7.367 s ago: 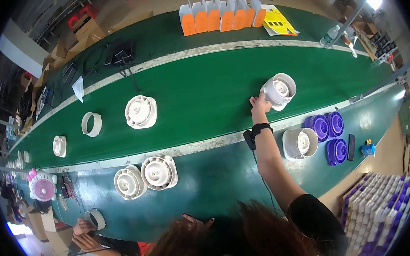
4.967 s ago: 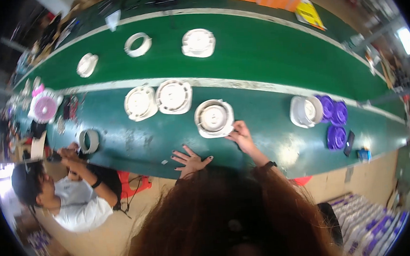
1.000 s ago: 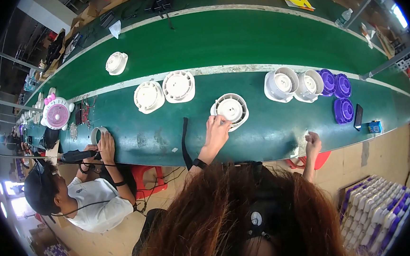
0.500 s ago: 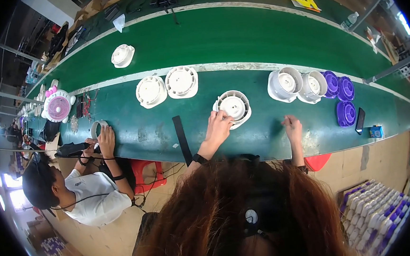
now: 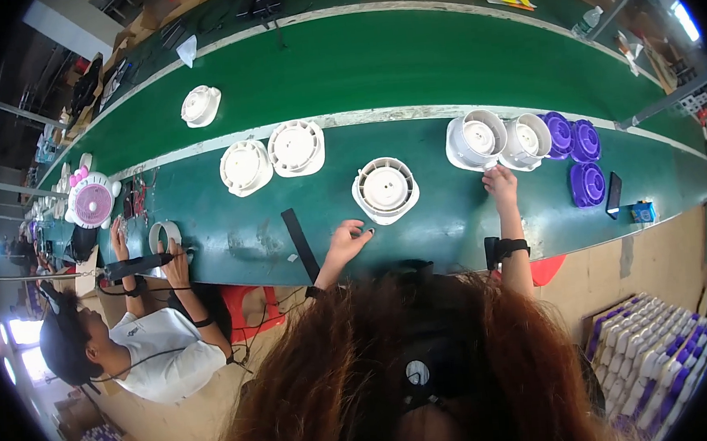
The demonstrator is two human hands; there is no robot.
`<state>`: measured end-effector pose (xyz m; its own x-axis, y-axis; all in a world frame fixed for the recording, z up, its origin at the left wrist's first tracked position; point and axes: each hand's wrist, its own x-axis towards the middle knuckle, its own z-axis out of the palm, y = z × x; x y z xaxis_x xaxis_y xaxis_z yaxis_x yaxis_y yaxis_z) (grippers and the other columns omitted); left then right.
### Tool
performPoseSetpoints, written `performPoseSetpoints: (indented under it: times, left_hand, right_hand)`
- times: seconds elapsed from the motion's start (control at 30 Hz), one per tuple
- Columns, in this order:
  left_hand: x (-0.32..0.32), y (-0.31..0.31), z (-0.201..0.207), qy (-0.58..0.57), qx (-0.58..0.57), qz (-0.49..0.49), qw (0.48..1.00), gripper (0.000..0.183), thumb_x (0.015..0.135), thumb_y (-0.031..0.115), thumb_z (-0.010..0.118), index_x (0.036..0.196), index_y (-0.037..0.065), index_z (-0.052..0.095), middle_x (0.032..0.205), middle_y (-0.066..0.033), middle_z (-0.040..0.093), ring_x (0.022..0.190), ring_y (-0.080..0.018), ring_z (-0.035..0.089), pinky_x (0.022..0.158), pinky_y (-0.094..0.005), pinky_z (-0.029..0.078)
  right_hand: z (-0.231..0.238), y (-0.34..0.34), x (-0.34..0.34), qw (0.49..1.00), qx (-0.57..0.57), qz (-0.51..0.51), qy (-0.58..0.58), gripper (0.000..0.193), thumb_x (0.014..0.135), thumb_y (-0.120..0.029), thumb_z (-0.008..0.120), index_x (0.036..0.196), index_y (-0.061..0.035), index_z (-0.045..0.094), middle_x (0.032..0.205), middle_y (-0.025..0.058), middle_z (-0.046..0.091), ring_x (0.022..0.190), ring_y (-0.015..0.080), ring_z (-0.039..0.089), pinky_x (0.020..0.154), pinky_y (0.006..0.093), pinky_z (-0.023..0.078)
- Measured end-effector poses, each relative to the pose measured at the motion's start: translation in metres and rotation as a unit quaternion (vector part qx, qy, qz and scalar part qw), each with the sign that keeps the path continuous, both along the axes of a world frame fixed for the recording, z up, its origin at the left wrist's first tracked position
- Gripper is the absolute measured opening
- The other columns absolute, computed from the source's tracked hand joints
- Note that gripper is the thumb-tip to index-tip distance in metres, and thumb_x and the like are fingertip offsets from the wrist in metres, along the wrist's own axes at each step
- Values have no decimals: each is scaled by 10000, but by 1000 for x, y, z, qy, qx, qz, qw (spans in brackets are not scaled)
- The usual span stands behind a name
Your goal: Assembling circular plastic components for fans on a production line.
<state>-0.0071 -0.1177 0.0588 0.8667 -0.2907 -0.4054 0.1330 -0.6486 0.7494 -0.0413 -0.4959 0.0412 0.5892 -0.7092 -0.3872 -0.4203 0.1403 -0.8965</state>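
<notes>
A white round fan housing (image 5: 386,189) on a square base lies flat on the green bench in front of me. Just below and left of it, my left hand (image 5: 345,242) is open, thumb and fingers apart, with nothing in it. My right hand (image 5: 501,185) reaches to the near corner of a deeper white cup-shaped housing (image 5: 477,136), its fingers closed at the base edge. A second cup-shaped housing (image 5: 526,141) stands against its right side. To the left are two more white slotted housings, one (image 5: 246,166) beside the other (image 5: 297,147).
Purple round parts (image 5: 588,184), a dark phone (image 5: 614,194) and a small blue box (image 5: 643,212) lie at the right. A black strip (image 5: 299,245) lies left of my left hand. Another white housing (image 5: 200,106) sits on the green belt (image 5: 343,65). A co-worker (image 5: 157,349) handles a white ring (image 5: 164,234).
My left hand has let go of the middle housing and drawn back to the lower left. My right hand has moved up to the cup-shaped housing. The whole view has shifted slightly.
</notes>
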Motion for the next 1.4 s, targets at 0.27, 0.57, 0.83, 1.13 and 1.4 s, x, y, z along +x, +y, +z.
performPoseSetpoints:
  times: [0.27,0.57,0.83,1.13,1.4]
  left_hand:
    - [13,-10,-20,494,-429,264,709,214,861,115,489,1025,-23,477,1022,-129,519,978,-264,523,900,-471,419]
    - [15,-30,-29,509,-414,377,654,135,845,126,536,942,37,505,928,-71,509,911,-219,497,878,-425,417]
    - [23,-25,-20,346,-332,415,773,207,829,105,545,1010,41,470,958,-62,461,860,-204,468,830,-370,426]
    - [15,-26,-24,309,-312,399,805,332,858,121,498,1162,10,423,1082,-78,484,1024,-205,451,889,-354,378]
    - [16,-25,-23,297,-328,390,808,309,876,135,455,1152,0,425,1092,-86,497,1042,-210,452,910,-368,353]
  right_hand:
    - [-36,-19,8,918,341,-151,-134,185,847,-184,541,967,-43,531,877,66,580,828,174,561,737,332,468]
    - [-43,-17,16,944,249,-197,-94,240,830,-196,574,1002,-31,551,940,68,585,862,190,556,777,319,434]
    - [-27,-7,-11,936,283,-150,-149,326,901,-241,424,1119,-6,487,1087,118,560,1016,230,532,861,331,408]
    - [-4,0,-30,967,210,-91,-111,317,919,-228,380,1120,-9,490,1067,122,567,992,204,544,822,326,431]
    - [8,5,-37,966,190,-131,-114,320,899,-131,362,1207,-84,438,1022,122,570,928,206,553,772,337,441]
